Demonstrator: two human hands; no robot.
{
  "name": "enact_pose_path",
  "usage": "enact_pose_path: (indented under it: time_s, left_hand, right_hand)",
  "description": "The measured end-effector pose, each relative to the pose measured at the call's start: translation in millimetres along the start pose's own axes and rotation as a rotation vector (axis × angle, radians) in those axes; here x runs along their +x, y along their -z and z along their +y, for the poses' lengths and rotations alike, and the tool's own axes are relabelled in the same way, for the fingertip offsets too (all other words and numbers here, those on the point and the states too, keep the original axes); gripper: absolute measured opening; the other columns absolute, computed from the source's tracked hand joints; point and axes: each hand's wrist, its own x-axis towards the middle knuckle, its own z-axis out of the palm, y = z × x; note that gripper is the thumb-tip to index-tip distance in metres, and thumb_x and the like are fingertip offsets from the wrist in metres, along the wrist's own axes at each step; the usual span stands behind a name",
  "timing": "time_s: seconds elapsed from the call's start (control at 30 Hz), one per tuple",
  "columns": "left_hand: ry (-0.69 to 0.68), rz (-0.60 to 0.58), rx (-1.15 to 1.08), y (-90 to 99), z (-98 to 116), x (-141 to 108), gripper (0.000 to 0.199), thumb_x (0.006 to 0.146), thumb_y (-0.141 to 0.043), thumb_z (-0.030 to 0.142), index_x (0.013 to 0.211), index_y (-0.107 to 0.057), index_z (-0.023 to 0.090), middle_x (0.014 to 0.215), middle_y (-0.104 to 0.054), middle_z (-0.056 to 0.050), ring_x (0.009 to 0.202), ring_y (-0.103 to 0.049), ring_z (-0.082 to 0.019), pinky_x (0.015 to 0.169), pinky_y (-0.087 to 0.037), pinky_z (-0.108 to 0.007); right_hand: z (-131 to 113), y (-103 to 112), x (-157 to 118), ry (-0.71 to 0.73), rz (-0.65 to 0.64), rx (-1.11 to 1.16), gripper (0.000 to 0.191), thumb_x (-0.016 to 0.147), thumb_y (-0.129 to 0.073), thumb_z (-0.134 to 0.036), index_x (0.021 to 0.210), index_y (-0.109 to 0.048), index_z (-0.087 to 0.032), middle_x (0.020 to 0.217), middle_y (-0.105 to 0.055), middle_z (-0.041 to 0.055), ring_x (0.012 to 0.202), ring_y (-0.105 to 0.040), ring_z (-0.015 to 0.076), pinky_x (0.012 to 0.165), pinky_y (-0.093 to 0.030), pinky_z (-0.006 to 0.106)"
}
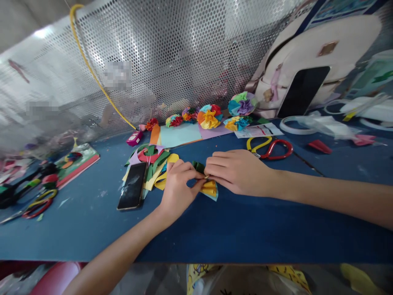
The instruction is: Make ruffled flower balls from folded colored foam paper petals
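Observation:
Above the middle of the blue table, my left hand (182, 184) and my right hand (235, 172) meet at the fingertips. Both pinch a small folded paper piece, with a pleated yellow part (209, 188) and a light blue edge below the fingers. A dark green part (198, 166) shows above, between the hands. The pinched spot itself is mostly covered by my fingers. Just left of my left hand lie cut paper scraps (152, 164) in green, yellow, red and purple, and a phone (132, 186) rests partly over them.
Red-and-yellow-handled scissors (273, 148) lie beyond my right hand; another pair (38, 205) is at far left. Pleated paper balls (210, 116) line the back by a perforated metal screen (190, 53). A second phone (303, 92) leans on a pale backpack (331, 45). White tape rolls (296, 125) sit right.

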Motion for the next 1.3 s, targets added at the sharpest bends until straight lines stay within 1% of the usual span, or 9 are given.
enact_pose_path:
  time_s: [0.2,0.33,0.5,0.63,0.83,0.97,1.03,1.2,1.3]
  left_hand:
    - [-0.069,-0.109,0.032,4.7,-3.8,4.9,0.011,0.092,-0.075,0.014,0.087,-0.078,0.023,0.085,-0.075,0.000,0.085,-0.061,-0.019,0.077,-0.034,-0.038]
    - [-0.037,-0.106,0.000,4.6,-4.3,4.5,0.014,0.089,-0.075,0.010,0.084,-0.078,0.022,0.080,-0.074,0.001,0.080,-0.060,-0.018,0.076,-0.035,-0.038]
    - [-0.053,-0.052,0.033,1.8,-1.6,-0.2,0.011,0.088,-0.077,0.011,0.083,-0.078,0.021,0.081,-0.075,0.000,0.079,-0.061,-0.018,0.075,-0.035,-0.038]
    - [-0.118,-0.009,0.139,0.8,0.5,-2.2,0.010,0.093,-0.073,0.019,0.085,-0.078,0.023,0.078,-0.073,-0.001,0.078,-0.059,-0.019,0.075,-0.035,-0.039]
    - [-0.083,-0.093,0.045,3.5,-2.2,1.7,0.013,0.095,-0.070,0.013,0.089,-0.077,0.022,0.090,-0.077,-0.001,0.085,-0.062,-0.019,0.079,-0.036,-0.039]
    - [0.019,-0.142,-0.052,4.1,-4.9,3.9,0.017,0.092,-0.070,0.009,0.089,-0.078,0.024,0.087,-0.076,-0.001,0.085,-0.063,-0.019,0.081,-0.038,-0.039]
    - [0.020,-0.121,-0.055,3.3,-5.3,3.5,0.017,0.090,-0.071,0.008,0.085,-0.077,0.023,0.086,-0.076,0.000,0.082,-0.063,-0.019,0.081,-0.038,-0.039]
    - [-0.111,-0.010,0.051,1.0,-1.8,-0.2,0.014,0.093,-0.070,0.014,0.085,-0.077,0.022,0.083,-0.075,-0.001,0.079,-0.061,-0.019,0.077,-0.036,-0.038]
    - [-0.147,0.019,0.080,-0.2,0.9,-1.3,0.014,0.096,-0.069,0.017,0.086,-0.076,0.023,0.083,-0.075,-0.001,0.079,-0.060,-0.018,0.078,-0.035,-0.038]
  right_hand:
    - [7.6,-2.1,-3.4,0.177,0.108,-0.136,0.025,0.104,-0.045,-0.009,0.091,-0.064,-0.017,0.084,-0.065,0.0024,0.077,-0.048,0.0176,0.062,-0.032,0.033]
    - [11.6,-2.1,-2.7,0.268,0.144,-0.226,0.024,0.104,-0.047,-0.008,0.095,-0.066,-0.018,0.084,-0.067,0.0001,0.080,-0.050,0.0176,0.063,-0.031,0.032]
    - [8.2,-0.2,-0.2,0.059,0.006,0.021,0.021,0.106,-0.050,-0.025,0.090,-0.063,-0.018,0.084,-0.067,0.0025,0.080,-0.054,0.0180,0.063,-0.034,0.032]
    - [2.1,1.7,-0.1,-0.111,-0.059,0.125,0.017,0.104,-0.053,-0.022,0.089,-0.060,-0.019,0.081,-0.063,0.0012,0.078,-0.056,0.0169,0.061,-0.034,0.029]
    - [2.2,-0.4,-1.4,0.185,0.117,-0.254,0.025,0.100,-0.047,-0.004,0.083,-0.062,-0.016,0.077,-0.059,0.0041,0.077,-0.049,0.0186,0.064,-0.035,0.033]
    - [9.5,-4.2,-3.4,0.345,0.193,-0.329,0.021,0.103,-0.051,-0.010,0.090,-0.066,-0.018,0.085,-0.064,0.0029,0.083,-0.051,0.0178,0.066,-0.034,0.033]
    - [10.5,-4.9,-3.0,0.297,0.167,-0.293,0.022,0.104,-0.050,-0.013,0.090,-0.065,-0.019,0.085,-0.066,0.0021,0.083,-0.051,0.0178,0.066,-0.035,0.033]
    - [1.2,-2.1,0.4,-0.056,-0.002,0.048,0.018,0.104,-0.052,-0.023,0.088,-0.059,-0.018,0.082,-0.062,0.0034,0.079,-0.052,0.0191,0.067,-0.040,0.031]
    - [-3.4,-1.4,0.0,-0.058,0.001,0.091,0.017,0.102,-0.049,-0.016,0.088,-0.059,-0.017,0.082,-0.061,0.0048,0.079,-0.052,0.0198,0.068,-0.041,0.031]
